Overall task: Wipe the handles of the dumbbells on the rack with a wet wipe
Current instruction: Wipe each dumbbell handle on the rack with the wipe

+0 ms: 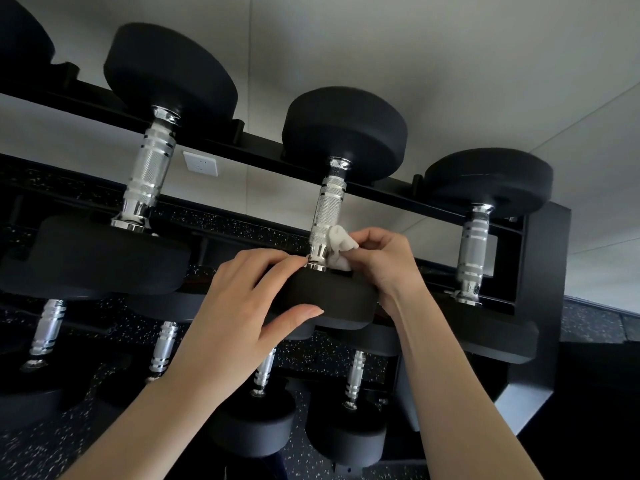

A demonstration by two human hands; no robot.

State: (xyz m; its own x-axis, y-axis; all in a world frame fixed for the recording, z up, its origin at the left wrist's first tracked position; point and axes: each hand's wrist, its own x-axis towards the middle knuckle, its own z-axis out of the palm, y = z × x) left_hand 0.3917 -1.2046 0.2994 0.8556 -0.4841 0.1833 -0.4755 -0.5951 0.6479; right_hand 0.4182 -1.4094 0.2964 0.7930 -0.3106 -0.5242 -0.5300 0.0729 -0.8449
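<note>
1. The right grip (384,261), a bare hand, is closed in a pinch: thumb and curled fingers hold a crumpled white wet wipe (341,249).
2. The wipe is pressed against the right side of the lower end of the handle (327,209) of the middle dumbbell (346,129), just above the chrome collar where the handle meets the near head.
3. The left grip (239,306), also bare, clasps that near head (332,299). Its fingers curve over the top of the black disc, the fingertips reaching the collar, and the thumb lies along the disc's rim.
4. This dumbbell lies across the top tier of a black rack (242,143), its far head resting on the rear rail.
5. On the same tier a larger dumbbell (149,168) lies to the left and a smaller one (472,251) to the right, each well apart from the hands.
6. Below, a lower tier carries more dumbbells (162,348) with knurled silver handles.
7. Behind the rack are a pale wall with a white socket (200,163) and a black speckled floor (242,223).
</note>
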